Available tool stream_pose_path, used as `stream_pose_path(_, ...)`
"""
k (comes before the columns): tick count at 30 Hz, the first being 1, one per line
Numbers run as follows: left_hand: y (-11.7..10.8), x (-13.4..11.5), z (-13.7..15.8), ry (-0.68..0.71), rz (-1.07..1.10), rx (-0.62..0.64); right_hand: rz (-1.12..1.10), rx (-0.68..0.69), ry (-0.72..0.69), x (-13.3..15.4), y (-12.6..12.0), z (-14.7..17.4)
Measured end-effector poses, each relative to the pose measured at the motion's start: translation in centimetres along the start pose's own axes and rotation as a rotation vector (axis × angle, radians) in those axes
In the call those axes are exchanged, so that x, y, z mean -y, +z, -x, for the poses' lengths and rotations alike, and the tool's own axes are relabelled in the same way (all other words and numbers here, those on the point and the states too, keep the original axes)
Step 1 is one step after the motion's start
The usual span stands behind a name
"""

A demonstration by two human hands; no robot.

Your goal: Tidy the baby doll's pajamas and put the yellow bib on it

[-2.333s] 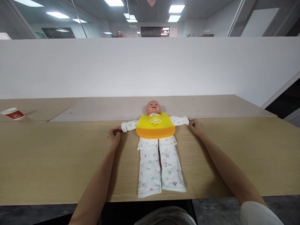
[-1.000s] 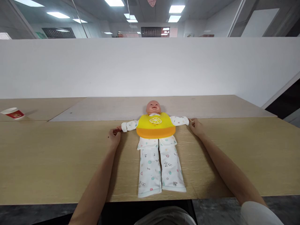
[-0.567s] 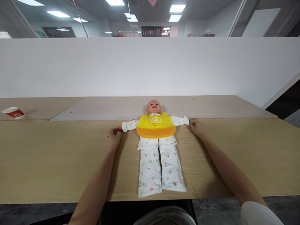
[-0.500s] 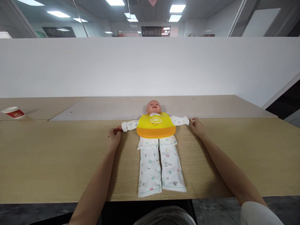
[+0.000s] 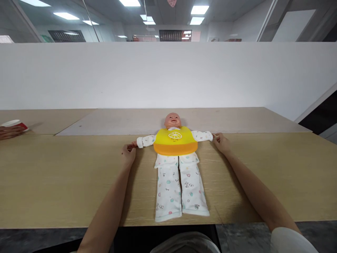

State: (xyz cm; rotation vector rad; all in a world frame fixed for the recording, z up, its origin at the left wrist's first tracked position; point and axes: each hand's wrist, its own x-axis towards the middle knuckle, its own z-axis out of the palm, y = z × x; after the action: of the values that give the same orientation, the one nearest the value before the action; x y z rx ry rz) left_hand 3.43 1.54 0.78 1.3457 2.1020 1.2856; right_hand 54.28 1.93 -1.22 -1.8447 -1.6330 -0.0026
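A baby doll (image 5: pixel 172 120) lies on its back on the wooden table, head toward the wall, arms stretched out to both sides. It wears white patterned pyjamas (image 5: pixel 168 189) and a yellow bib (image 5: pixel 175 140) with an orange pocket and a white citrus-slice print. My left hand (image 5: pixel 129 153) is closed on the doll's hand at the left, just beyond the white cuff. At the other side, my right hand (image 5: pixel 221 142) pinches the doll's other hand by its cuff. Both of my forearms rest along the table beside the doll.
At the far left, another person's hand (image 5: pixel 10 132) is at a red and white paper cup (image 5: pixel 14 123). A white partition wall (image 5: pixel 168 75) with glass above it stands behind the wooden table (image 5: pixel 65 182). The table's front edge runs close to my body.
Another person's hand has come in from the left edge and now covers part of the paper cup. My hands and the doll have not visibly moved.
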Motion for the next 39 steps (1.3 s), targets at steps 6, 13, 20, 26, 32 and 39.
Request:
stream_pose_path(6, 0.0, -0.1, 0.0, -0.002, 0.007, 0.004, -0.002, 0.028, -0.034, 0.4, -0.2, 0.1)
stream_pose_path(13, -0.2, 0.0, 0.1, -0.009, -0.012, 0.009, 0.019, 0.017, -0.013, 0.8, -0.6, 0.2)
stream_pose_path(20, -0.4, -0.9, 0.5, -0.030, -0.030, 0.017, -0.007, -0.028, -0.029, 0.3, -0.3, 0.2)
stream_pose_path(26, -0.4, -0.9, 0.6, -0.024, -0.015, 0.011, 0.002, -0.030, -0.023, -0.1, 0.1, 0.0)
stream_pose_path(32, -0.4, -0.8, 0.5, -0.016, -0.004, 0.018, 0.022, -0.003, -0.037, -0.4, 0.3, 0.0)
stream_pose_path(39, 0.1, 0.2, -0.2, -0.007, -0.014, 0.008, 0.006, -0.044, 0.001, -0.2, 0.3, 0.0)
